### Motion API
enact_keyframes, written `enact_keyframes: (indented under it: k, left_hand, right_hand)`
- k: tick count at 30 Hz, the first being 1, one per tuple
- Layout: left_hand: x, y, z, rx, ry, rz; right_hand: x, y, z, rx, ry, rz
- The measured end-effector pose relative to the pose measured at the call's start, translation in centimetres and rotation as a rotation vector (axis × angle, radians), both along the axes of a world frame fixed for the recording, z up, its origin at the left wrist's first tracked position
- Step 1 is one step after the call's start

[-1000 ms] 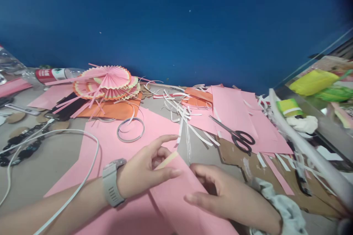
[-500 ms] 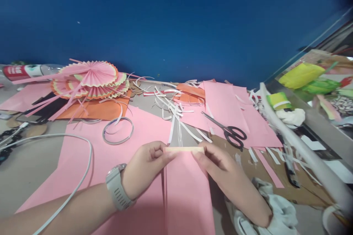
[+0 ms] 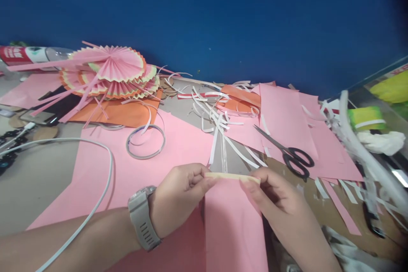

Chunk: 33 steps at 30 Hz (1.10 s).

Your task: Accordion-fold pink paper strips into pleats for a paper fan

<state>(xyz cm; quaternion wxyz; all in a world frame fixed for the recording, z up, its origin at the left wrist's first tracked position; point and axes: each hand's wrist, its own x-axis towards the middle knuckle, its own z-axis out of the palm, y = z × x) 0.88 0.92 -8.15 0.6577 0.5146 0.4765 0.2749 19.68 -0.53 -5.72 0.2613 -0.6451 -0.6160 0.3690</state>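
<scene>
Left hand [image 3: 177,202]: forearm reaching in from lower left, gray watch [image 3: 144,219] at wrist, thumb and fingers pinching one top corner of a pink paper strip [image 3: 234,225]. The strip, lower middle, runs toward the wearer, its pale yellow top edge [image 3: 229,176] level between the hands. Right hand [image 3: 283,199]: forearm angled up from lower right, thumb and fingers pinching the other top corner.

Gray counter [image 3: 22,191], left to right: bottle [image 3: 35,56] on its side; pleated paper fans [image 3: 111,66] on an orange sheet [image 3: 124,112]; white cable [image 3: 110,174], looped, crossing the left forearm; large pink sheet [image 3: 181,140] with thin ring [image 3: 145,157]; tangled white strips [image 3: 223,127]; pink sheets [image 3: 283,114]; open black scissors [image 3: 287,151]; cardboard [image 3: 338,216]; white tube [image 3: 371,163].

Blue wall [image 3: 204,21] behind. Gray surface shows at far left and in a narrow gap beyond the strip; scissors near the right hand.
</scene>
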Motion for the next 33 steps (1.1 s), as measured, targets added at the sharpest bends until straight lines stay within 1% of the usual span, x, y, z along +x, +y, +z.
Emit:
enact_keyframes:
  k: [3,11,14,20,24,30,33]
  left_hand:
    - [-0.03,0.06,0.04,0.017,0.003,-0.010]
    - [-0.09,0.07,0.02,-0.037,-0.092,-0.037]
    - [-0.10,0.05,0.00,-0.034,-0.100,-0.030]
    - [-0.25,-0.01,-0.15,0.001,-0.048,-0.038]
    - [-0.39,0.04,0.00,0.025,0.004,-0.047]
    - [-0.32,0.18,0.29,0.064,0.030,-0.050]
    - [-0.28,0.13,0.37,0.066,0.038,-0.037]
  right_hand:
    - [0.05,-0.12,-0.13,-0.011,0.011,0.006]
    - [-0.27,-0.20,-0.15,-0.001,0.064,-0.031]
    - [-0.29,-0.22,-0.15,0.000,0.078,-0.034]
    - [0.15,-0.38,-0.25,-0.026,0.068,0.001]
    - [0.09,-0.40,-0.23,-0.029,0.080,0.003]
    - [-0.49,-0.37,0.20,-0.020,0.105,-0.028]
    - [-0.55,-0.31,0.34,0.013,0.111,-0.047]
